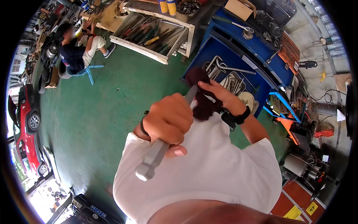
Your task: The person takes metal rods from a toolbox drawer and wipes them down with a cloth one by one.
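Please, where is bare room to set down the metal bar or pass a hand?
Green floor: a patch between seated person and white drawer, a wider one between red car and left hand. Crowded: white drawer, packed with tools; blue drawer, its middle full of metal pieces.

One held bar (153,156), one cloth (203,106) — one red car (30,147), two yellow cans (171,7).

Your left hand (168,118) covers the middle of the metal bar (153,155); the dark cloth (203,106) partly hides your right hand (220,93).

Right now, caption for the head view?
Left hand grips a metal bar; right hand holds dark cloth at its far end.
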The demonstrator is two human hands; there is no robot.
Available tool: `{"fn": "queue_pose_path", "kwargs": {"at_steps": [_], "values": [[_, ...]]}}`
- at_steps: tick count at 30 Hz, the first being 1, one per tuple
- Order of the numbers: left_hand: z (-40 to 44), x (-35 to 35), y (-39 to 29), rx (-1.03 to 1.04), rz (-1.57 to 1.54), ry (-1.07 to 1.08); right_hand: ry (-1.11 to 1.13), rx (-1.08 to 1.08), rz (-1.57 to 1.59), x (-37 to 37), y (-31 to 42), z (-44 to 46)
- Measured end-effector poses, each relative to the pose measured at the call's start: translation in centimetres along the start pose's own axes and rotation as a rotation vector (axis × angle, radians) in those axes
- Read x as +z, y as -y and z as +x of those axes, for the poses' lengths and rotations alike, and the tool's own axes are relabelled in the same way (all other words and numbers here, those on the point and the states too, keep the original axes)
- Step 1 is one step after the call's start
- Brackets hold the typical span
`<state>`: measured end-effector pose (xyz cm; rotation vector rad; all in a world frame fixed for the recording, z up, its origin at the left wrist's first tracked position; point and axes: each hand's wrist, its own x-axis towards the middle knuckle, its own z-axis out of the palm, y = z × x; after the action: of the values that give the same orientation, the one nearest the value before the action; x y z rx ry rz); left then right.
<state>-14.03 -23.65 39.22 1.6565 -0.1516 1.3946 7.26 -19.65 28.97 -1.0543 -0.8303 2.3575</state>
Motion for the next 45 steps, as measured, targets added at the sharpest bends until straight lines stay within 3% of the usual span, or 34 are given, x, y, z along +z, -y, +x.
{"fn": "queue_pose_path", "kwargs": {"at_steps": [1, 2, 5, 7, 8, 9, 11, 12, 14, 15, 17, 19, 21, 23, 25, 27, 31, 33, 35, 37, 39, 41, 45], "values": [[0.0, -0.1, 0.1, -0.002, 0.005, -0.002, -0.064, -0.007, -0.141, -0.2, -0.4, 0.2], [0.0, -0.5, 0.3, 0.011, 0.0, 0.0, -0.103, -0.158, -0.195, -0.3, -1.2, 1.0], [0.1, -1.5, 1.8, 0.133, 0.008, 0.005, -0.155, -0.333, -0.091, 0.2, -1.5, 2.3], [0.0, -1.4, 2.2, 0.148, 0.156, -0.311, -0.158, -0.402, -0.031, 0.0, -1.4, 3.1], [0.1, -0.8, 1.3, -0.005, 0.203, -0.467, -0.137, -0.549, -0.019, -0.1, -1.3, 3.4], [0.6, -0.7, 1.2, -0.009, 0.207, -0.465, -0.116, -0.696, -0.007, -0.3, -1.2, 3.8], [1.1, -0.2, 1.4, -0.042, -0.039, -0.977, -0.101, -0.801, -0.001, -0.7, -0.9, 3.9], [1.3, -0.2, 1.7, -0.031, -0.069, -1.126, -0.159, -0.92, -0.066, -0.9, -0.4, 3.8], [0.4, -1.2, 2.5, 0.047, -0.26, -1.205, -0.292, -1.135, -0.217, -1.2, 1.1, 3.8], [0.2, -1.6, 2.9, 0.121, -0.452, -1.276, -0.297, -1.133, -0.218, -1.0, 2.0, 3.6], [0.6, -1.8, 3.2, 0.122, -0.461, -1.324, -0.33, -1.136, 0.09, -0.7, 3.1, 3.3], [0.7, -2.3, 3.1, 0.224, -0.563, -1.08, -0.328, -1.028, 0.231, -1.2, 2.6, 4.1], [1.1, -2.7, 2.8, 0.17, -0.495, -1.05, -0.19, -0.8, 0.127, -0.4, 1.2, 3.8], [1.2, -3.2, 2.7, 0.119, -0.417, -1.019, 0.128, -0.387, 0.391, 0.6, 0.0, 2.8], [0.5, -3.6, 3.1, 0.018, -0.567, -0.943, 0.355, -0.174, 0.449, -1.3, -0.6, 3.0], [-0.1, -3.8, 3.6, -0.004, -0.606, -0.916, 0.546, -0.147, 0.314, -2.4, -0.2, 2.9], [0.0, -4.2, 4.3, 0.054, -0.718, -0.904, 0.599, -0.118, 0.21, -2.7, 0.7, 0.7], [0.0, -4.3, 4.4, 0.084, -0.767, -0.991, 0.632, -0.149, 0.332, -2.3, 0.4, 0.0], [-0.2, -4.7, 4.6, 0.1, -0.768, -0.993, 0.53, -0.131, 0.421, -1.2, 0.2, -1.3], [-1.2, -5.4, 5.0, 0.071, -0.901, -0.853, 0.243, -0.238, 0.193, -0.7, -0.3, -1.7], [-2.0, -5.6, 5.4, 0.043, -0.962, -0.827, 0.489, -0.252, 0.193, -1.9, -1.4, -1.8], [-2.5, -5.7, 5.8, 0.01, -1.025, -0.81, 0.391, -0.199, 0.118, -2.0, -1.8, -2.8], [-2.7, -5.5, 7.0, -0.108, -1.054, -0.86, 0.46, -0.102, 0.179, -1.8, -1.3, -3.8]]}}
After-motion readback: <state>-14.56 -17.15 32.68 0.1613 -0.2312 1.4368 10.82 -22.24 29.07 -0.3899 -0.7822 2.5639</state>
